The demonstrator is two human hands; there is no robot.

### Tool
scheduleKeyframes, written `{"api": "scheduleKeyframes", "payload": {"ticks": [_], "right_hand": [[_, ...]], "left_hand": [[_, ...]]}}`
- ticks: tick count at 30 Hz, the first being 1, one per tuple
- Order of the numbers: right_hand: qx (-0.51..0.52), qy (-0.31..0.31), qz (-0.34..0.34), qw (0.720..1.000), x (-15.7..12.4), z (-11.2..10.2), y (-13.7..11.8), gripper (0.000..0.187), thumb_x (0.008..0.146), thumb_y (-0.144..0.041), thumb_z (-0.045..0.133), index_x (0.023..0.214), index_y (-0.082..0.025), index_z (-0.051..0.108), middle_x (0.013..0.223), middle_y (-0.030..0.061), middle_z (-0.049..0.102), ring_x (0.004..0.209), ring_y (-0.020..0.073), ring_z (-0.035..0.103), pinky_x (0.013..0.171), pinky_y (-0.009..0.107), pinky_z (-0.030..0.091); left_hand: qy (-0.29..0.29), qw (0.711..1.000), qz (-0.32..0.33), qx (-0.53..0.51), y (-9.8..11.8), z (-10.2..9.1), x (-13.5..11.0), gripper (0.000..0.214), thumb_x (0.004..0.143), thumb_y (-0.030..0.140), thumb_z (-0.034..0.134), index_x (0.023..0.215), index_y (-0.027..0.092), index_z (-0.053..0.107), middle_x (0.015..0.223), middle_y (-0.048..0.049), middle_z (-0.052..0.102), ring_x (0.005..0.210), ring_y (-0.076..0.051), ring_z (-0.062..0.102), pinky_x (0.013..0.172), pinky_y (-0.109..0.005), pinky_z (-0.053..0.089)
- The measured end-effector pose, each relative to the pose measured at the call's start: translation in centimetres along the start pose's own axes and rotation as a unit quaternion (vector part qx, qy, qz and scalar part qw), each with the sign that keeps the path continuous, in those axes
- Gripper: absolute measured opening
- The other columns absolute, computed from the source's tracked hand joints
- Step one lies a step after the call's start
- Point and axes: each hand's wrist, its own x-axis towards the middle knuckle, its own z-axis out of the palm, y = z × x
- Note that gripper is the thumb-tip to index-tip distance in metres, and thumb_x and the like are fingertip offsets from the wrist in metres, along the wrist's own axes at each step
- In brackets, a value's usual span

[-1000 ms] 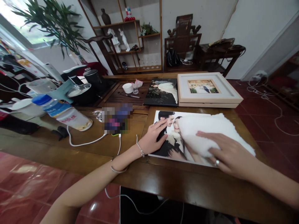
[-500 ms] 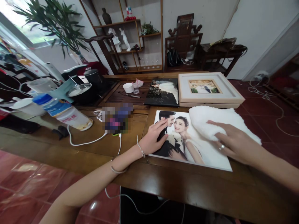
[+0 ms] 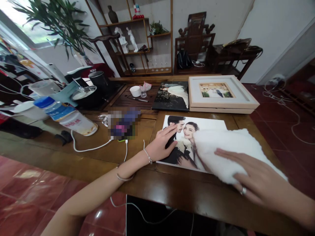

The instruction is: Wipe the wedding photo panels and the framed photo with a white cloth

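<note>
A flat photo panel (image 3: 182,149) with a picture of a couple lies on the wooden table in front of me. My left hand (image 3: 162,143) rests on its left part, fingers stretched out flat and thumb apart. My right hand (image 3: 258,177), with a ring on one finger, grips a fluffy white towel (image 3: 219,144) and presses it on the panel. The towel covers most of the panel's right side and hangs over its front and right edges. Part of the right fingers sinks into the cloth, so their tips are partly hidden.
Behind the panel are a dark photo board (image 3: 171,96) and a pale framed picture (image 3: 222,93). To the left stand a plastic jar with a blue cap (image 3: 66,116), a lidded pot (image 3: 86,96) and a white cup (image 3: 135,91). A white cable (image 3: 91,150) crosses the table.
My right hand and the towel have slid toward me and slightly right, baring the panel's upper right part and covering its lower right corner. The left hand has stayed in place.
</note>
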Motion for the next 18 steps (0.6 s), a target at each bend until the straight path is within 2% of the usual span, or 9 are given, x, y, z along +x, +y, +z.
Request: {"api": "scheduleKeyframes", "payload": {"ticks": [4, 7, 9, 12, 14, 16, 18], "right_hand": [[-0.006, -0.033, 0.052, 0.998, 0.7, 0.4, 5.5, 0.018, 0.088, -0.02, 0.041, 0.074, -0.02, 0.052, 0.133, 0.0161, 0.048, 0.11, 0.0288, 0.053, 0.08, 0.044, 0.048], [-0.004, -0.062, 0.105, 0.993, 1.8, 0.4, 8.8, 0.02, 0.091, -0.026, 0.037, 0.079, -0.022, 0.052, 0.103, 0.015, 0.06, 0.087, 0.0243, 0.059, 0.069, 0.038, 0.048], [-0.004, -0.067, 0.138, 0.988, 2.6, 0.1, 10.2, 0.023, 0.092, -0.03, 0.034, 0.077, -0.022, 0.05, 0.078, 0.0095, 0.057, 0.07, 0.0214, 0.057, 0.059, 0.034, 0.046], [-0.012, -0.064, 0.154, 0.986, 3.0, -0.1, 11.0, 0.025, 0.092, -0.033, 0.033, 0.074, -0.023, 0.047, 0.066, 0.0053, 0.051, 0.06, 0.0199, 0.053, 0.054, 0.032, 0.044], [-0.017, -0.062, 0.154, 0.986, 2.6, 0.1, 10.5, 0.023, 0.091, -0.031, 0.033, 0.076, -0.022, 0.047, 0.072, 0.0076, 0.055, 0.064, 0.0211, 0.055, 0.056, 0.034, 0.046], [-0.031, -0.038, 0.136, 0.99, 1.6, 0.5, 9.1, 0.019, 0.089, -0.028, 0.036, 0.077, -0.021, 0.048, 0.093, 0.0146, 0.06, 0.076, 0.0245, 0.059, 0.062, 0.038, 0.048], [-0.044, 0.011, 0.107, 0.993, 0.3, 1.2, 7.0, 0.014, 0.087, -0.024, 0.041, 0.075, -0.021, 0.048, 0.118, 0.0197, 0.055, 0.094, 0.0294, 0.059, 0.069, 0.043, 0.051]], "left_hand": [[-0.009, 1.0, -0.004, 0.002, 0.1, -0.2, 0.0, 0.054, 0.088, 0.019, 0.048, 0.14, 0.02, 0.033, 0.144, -0.0142, 0.039, 0.138, -0.027, 0.029, 0.108, -0.054, 0.031], [-0.012, 1.0, -0.008, 0.002, 0.2, -0.2, 0.0, 0.053, 0.089, 0.019, 0.048, 0.14, 0.02, 0.033, 0.145, -0.0137, 0.038, 0.138, -0.027, 0.029, 0.108, -0.053, 0.031], [-0.007, 1.0, -0.009, 0.0, 0.2, -0.2, 0.0, 0.053, 0.089, 0.02, 0.049, 0.14, 0.022, 0.033, 0.144, -0.0129, 0.039, 0.137, -0.026, 0.03, 0.108, -0.052, 0.031], [-0.001, 1.0, -0.01, -0.003, 0.1, -0.1, 0.0, 0.053, 0.089, 0.021, 0.049, 0.14, 0.023, 0.034, 0.144, -0.0122, 0.04, 0.137, -0.026, 0.03, 0.108, -0.052, 0.032], [0.001, 1.0, -0.009, -0.005, 0.1, 0.0, 0.0, 0.053, 0.089, 0.021, 0.049, 0.14, 0.023, 0.034, 0.144, -0.0122, 0.04, 0.137, -0.026, 0.03, 0.108, -0.052, 0.031], [0.003, 1.0, -0.007, -0.007, 0.0, 0.1, 0.0, 0.053, 0.089, 0.021, 0.049, 0.14, 0.023, 0.034, 0.144, -0.0122, 0.04, 0.137, -0.026, 0.031, 0.108, -0.052, 0.031], [0.005, 1.0, -0.008, -0.01, 0.0, 0.1, 0.0, 0.053, 0.089, 0.021, 0.049, 0.14, 0.023, 0.034, 0.144, -0.012, 0.04, 0.137, -0.026, 0.031, 0.108, -0.051, 0.031]]}}
